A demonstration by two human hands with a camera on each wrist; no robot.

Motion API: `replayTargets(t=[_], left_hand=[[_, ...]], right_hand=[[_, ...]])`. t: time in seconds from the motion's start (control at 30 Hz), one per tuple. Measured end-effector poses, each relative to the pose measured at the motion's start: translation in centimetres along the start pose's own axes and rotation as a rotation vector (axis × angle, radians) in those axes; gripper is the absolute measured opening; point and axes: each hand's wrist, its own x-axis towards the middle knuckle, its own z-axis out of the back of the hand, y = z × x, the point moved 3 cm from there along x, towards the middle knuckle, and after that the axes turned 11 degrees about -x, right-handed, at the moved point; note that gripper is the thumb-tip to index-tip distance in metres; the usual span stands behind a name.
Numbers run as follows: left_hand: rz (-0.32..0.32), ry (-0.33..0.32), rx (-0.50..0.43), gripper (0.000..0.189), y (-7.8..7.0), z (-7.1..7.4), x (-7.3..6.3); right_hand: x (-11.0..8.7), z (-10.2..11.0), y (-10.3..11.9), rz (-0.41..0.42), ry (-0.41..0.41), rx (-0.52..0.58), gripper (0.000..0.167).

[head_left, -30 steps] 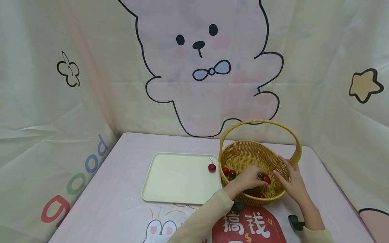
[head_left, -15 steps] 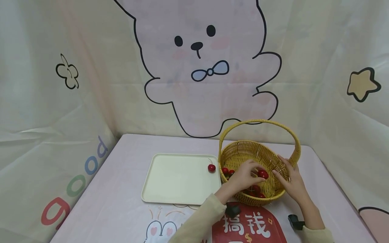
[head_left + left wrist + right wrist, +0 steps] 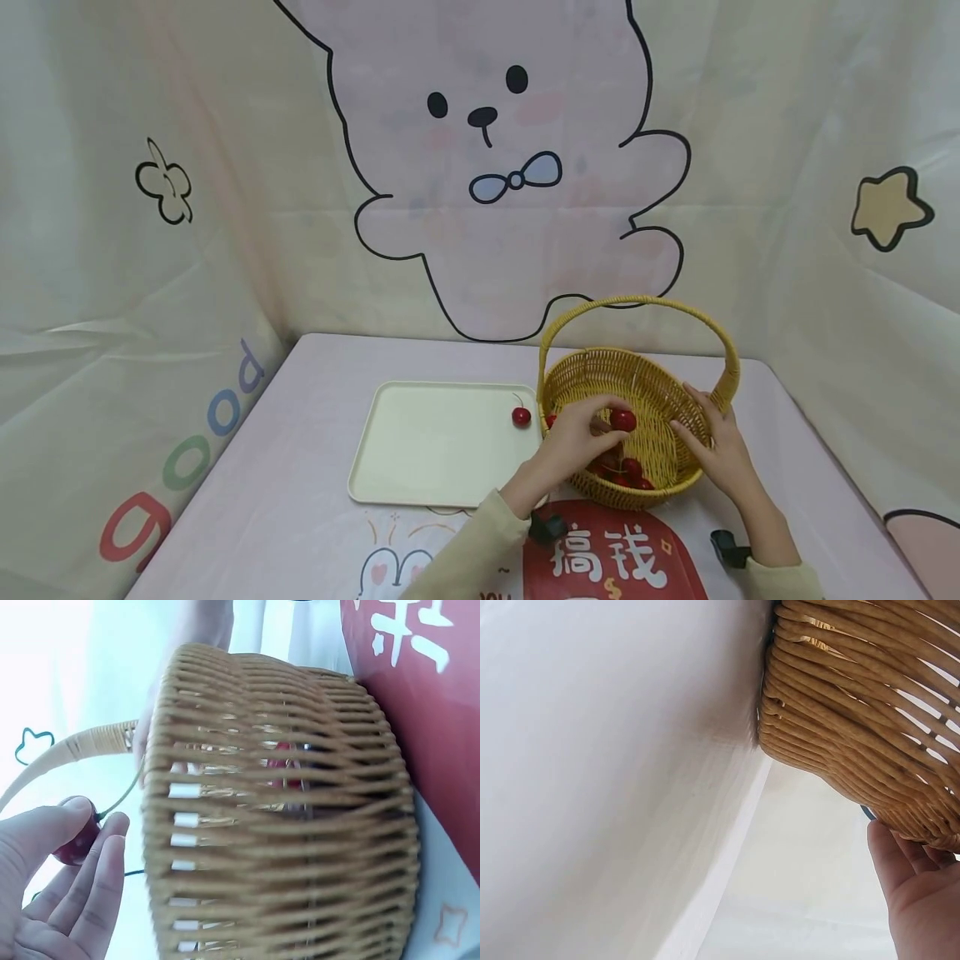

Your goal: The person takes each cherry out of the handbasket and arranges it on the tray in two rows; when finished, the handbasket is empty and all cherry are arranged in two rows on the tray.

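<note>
Between its thumb and fingertips my left hand [image 3: 570, 435] pinches a dark red cherry [image 3: 622, 419], over the near left part of a yellow wicker basket [image 3: 600, 367]. In the left wrist view the held cherry [image 3: 75, 844] has a thin green stem and is level with the basket's rim. At the basket's right side, below the handle [image 3: 729, 379], my right hand [image 3: 722, 442] holds the rim. Several more cherries [image 3: 632, 469] lie in the bottom near the front, partly hidden by the left hand.
To the left of the basket, close against it, lies a cream tray [image 3: 442, 442]. One stemmed cherry [image 3: 521, 417] rests near its right edge. A red printed patch [image 3: 607, 550] lies in front of the basket. Patterned fabric walls [image 3: 495, 250] surround the table.
My left hand has lifted the cherry from inside the basket and moved it left and a little up. The right hand keeps its place on the rim. The head view has shifted slightly.
</note>
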Motion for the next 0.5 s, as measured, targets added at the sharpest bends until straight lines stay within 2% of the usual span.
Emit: replayTargets(t=[0.3,0.5], left_hand=[[-0.041,-0.042,-0.024,0.031,-0.4,2.2,-1.1],[-0.075,-0.058,-0.032,0.022,-0.6,3.7,-1.8]], right_hand=[[0.0,0.0,-0.1,0.013,-0.017,-0.004,0.065],[-0.1,0.0,0.0,0.008,-0.015,-0.001,0.065]])
